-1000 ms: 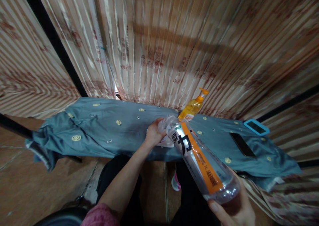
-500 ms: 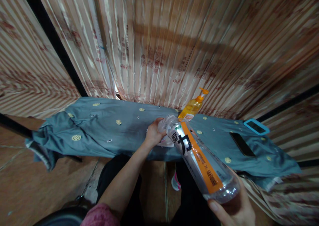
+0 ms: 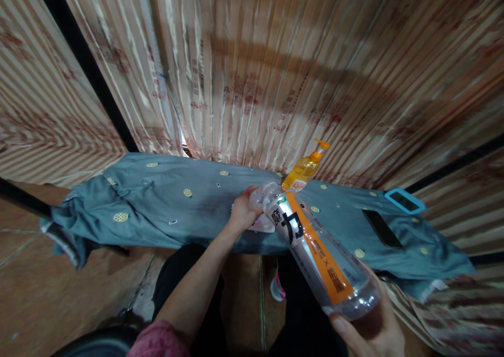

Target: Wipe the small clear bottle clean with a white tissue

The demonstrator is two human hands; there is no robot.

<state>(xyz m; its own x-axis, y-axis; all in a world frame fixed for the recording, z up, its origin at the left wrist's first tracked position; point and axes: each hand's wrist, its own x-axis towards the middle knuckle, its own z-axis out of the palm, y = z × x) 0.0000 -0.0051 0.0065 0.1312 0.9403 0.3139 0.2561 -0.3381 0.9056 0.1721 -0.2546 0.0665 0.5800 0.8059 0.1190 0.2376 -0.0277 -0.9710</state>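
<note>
My right hand grips the base of a clear plastic bottle with an orange label. The bottle is tilted, its neck pointing away toward my left hand. That hand is closed around the bottle's mouth, just over a small white cloth lying on the table. Whether a cap is between its fingers is hidden. Both sit above a blue-grey patterned tablecloth.
An orange pump bottle stands behind the bottle's neck against striped curtains. A dark phone and a blue-cased phone lie on the cloth at the right. My dark-trousered legs are below the table edge.
The bottle's base and my right hand have dipped very slightly; otherwise nothing has moved.
</note>
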